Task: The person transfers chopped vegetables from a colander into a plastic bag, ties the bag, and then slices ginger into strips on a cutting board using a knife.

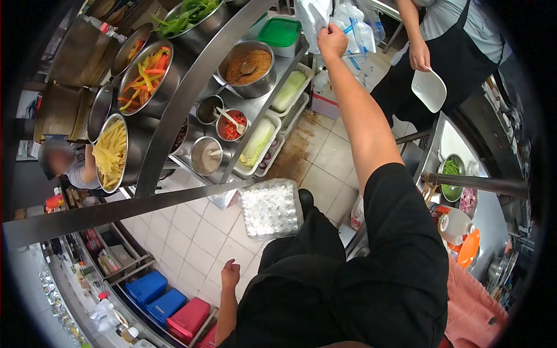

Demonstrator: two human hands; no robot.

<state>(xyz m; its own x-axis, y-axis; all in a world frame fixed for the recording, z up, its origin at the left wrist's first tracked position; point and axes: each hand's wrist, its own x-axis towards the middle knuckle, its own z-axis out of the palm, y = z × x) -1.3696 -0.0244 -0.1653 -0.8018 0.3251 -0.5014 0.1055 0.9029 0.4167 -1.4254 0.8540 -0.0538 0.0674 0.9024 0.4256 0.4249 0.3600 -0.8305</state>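
Note:
At the top, my right hand (332,42) reaches far forward with its fingers closed on a white plastic bag (313,20). More thin plastic bags (355,29) hang beside it. Below, my left hand (230,272) is low at my side over the tiled floor, holding nothing, its fingers loosely bent and partly apart. Nearest to it is a plastic-wrapped stack of silvery trays (270,209), in front of my legs. Left of my right hand stands a container with a green lid (281,31).
A metal shelf post (174,95) and rail (87,216) cross the left side. Bowls of yellow strips (111,152) and sliced peppers (148,78) stand there. A co-worker (458,64) at upper right holds a white scoop (429,90). The steel counter (490,223) lies right.

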